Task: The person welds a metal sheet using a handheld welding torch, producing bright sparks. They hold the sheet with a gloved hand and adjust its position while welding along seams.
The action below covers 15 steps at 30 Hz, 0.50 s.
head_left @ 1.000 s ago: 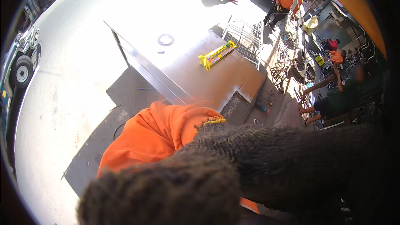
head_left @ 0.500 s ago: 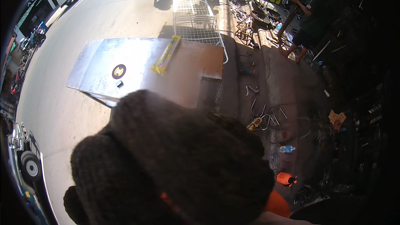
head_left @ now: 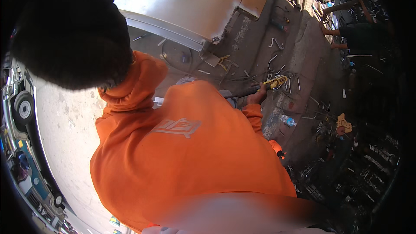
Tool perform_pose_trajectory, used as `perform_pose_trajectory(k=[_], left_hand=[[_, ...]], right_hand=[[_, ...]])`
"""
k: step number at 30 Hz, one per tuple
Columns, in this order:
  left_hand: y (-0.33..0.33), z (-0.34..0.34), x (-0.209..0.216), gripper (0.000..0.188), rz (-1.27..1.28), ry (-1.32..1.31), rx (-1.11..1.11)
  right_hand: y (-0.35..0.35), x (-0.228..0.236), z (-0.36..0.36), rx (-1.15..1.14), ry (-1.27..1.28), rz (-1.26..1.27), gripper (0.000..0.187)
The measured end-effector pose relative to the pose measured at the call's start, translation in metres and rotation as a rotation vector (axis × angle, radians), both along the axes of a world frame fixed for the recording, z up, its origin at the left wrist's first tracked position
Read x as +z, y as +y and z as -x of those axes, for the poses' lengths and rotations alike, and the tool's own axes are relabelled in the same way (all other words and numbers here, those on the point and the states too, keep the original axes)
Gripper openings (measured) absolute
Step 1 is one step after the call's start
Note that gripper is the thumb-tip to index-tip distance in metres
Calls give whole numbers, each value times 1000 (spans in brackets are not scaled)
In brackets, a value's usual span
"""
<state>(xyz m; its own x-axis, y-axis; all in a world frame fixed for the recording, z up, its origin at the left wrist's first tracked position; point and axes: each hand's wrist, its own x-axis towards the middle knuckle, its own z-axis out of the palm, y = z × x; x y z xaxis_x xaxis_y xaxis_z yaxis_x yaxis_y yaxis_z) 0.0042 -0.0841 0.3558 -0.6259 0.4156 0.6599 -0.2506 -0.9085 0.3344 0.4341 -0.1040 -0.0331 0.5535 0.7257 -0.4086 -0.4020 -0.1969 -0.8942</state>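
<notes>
Hands well apart, we keep our bare right hand (head_left: 257, 96) closed around a yellow-headed tool (head_left: 275, 82), to the right of the metal panel (head_left: 208, 6) and below its notched corner. Our dark-gloved left hand (head_left: 71, 32) looms over the panel's left end, its grip too dark to tell. Half a second ago it blocked our view; now swung aside, it leaves tool and panel's near edge in plain sight to work by.
</notes>
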Motion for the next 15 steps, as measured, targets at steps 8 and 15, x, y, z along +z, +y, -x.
perform_pose_trajectory(k=[8,15], left_hand=[[169,56,-215,46,827,1460,882],[255,72,-266,31,1014,1928,643]], right_hand=[[-20,21,0,-123,91,140,22],[-42,12,1,-95,39,124,21]])
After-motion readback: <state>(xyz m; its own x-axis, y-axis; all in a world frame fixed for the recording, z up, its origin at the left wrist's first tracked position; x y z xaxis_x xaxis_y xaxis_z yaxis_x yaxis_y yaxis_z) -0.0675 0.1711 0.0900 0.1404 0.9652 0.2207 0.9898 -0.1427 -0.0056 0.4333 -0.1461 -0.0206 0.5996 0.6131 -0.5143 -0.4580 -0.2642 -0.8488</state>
